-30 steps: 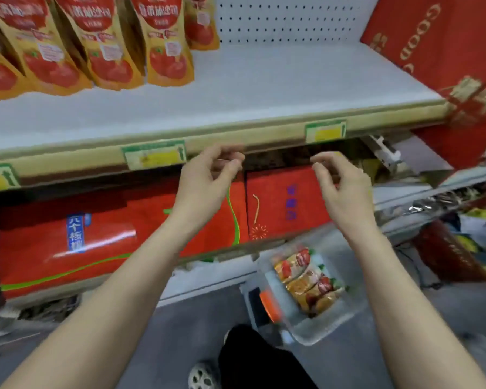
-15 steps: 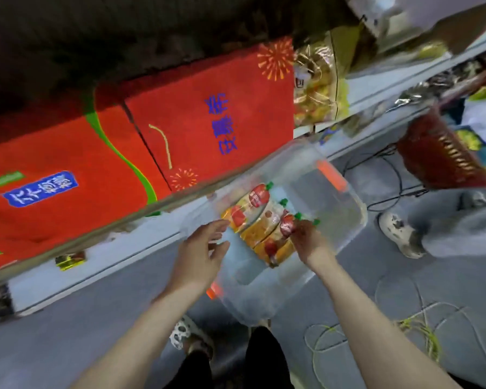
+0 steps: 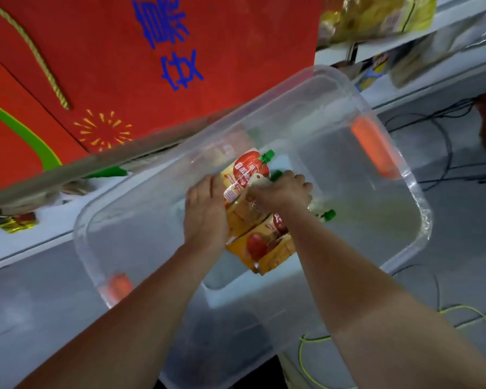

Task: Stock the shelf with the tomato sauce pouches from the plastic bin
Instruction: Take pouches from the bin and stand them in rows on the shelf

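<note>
Since half a second ago, both hands are sunk deeper into the bin. The left hand, which was held at the bin's edge, is now pressed against the pouches.

At the far left, a small gold packet point(image 3: 16, 223) is seen on a low white ledge. Above it, big red boxes point(image 3: 152, 66) are lined up on the shelf. The clear plastic bin point(image 3: 334, 80) is seen below them, and an orange clip point(image 3: 118, 286) is fixed to its left end.

The left hand point(image 3: 205, 211) is laid against the left side of the tomato sauce pouches point(image 3: 260, 245), which are piled in the middle of the bin. Its fingertips are hidden, so it cannot be told if anything is gripped.

The right hand point(image 3: 281, 192) is curled tight over the top ends of the pouches, by the green caps point(image 3: 267, 155), and its thumb is pressed on the top one.

A second orange clip point(image 3: 372, 147) is fixed to the bin's right end. Dark cables point(image 3: 443, 130) are spread over the grey floor at the far right.
</note>
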Demonstrator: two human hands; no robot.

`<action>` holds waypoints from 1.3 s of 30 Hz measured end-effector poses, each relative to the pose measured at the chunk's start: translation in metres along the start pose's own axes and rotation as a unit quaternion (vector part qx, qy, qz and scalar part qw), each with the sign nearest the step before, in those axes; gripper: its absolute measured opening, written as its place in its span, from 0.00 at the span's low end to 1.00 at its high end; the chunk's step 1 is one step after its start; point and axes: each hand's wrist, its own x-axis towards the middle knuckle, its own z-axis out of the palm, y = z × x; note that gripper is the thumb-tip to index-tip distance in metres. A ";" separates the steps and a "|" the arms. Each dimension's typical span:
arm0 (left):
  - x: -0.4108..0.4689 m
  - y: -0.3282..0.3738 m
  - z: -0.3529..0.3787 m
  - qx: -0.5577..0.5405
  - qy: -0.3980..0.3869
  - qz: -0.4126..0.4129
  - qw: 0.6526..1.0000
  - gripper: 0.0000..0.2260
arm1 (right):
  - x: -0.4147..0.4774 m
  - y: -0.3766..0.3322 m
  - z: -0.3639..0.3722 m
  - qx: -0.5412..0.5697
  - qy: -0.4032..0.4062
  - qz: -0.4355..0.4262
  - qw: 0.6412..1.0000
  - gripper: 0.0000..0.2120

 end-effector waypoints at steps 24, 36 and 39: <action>-0.033 -0.002 -0.008 -0.180 -0.146 -0.187 0.955 0.19 | -0.021 0.010 -0.060 0.336 -0.178 -0.149 0.913 0.30; -0.040 -0.003 -0.028 -0.277 -0.133 -0.186 0.933 0.14 | -0.029 0.033 -0.043 0.356 -0.048 -0.123 0.925 0.16; -0.055 0.004 -0.056 -0.328 -0.131 -0.170 0.920 0.14 | -0.062 0.036 -0.057 0.381 -0.013 -0.140 0.914 0.14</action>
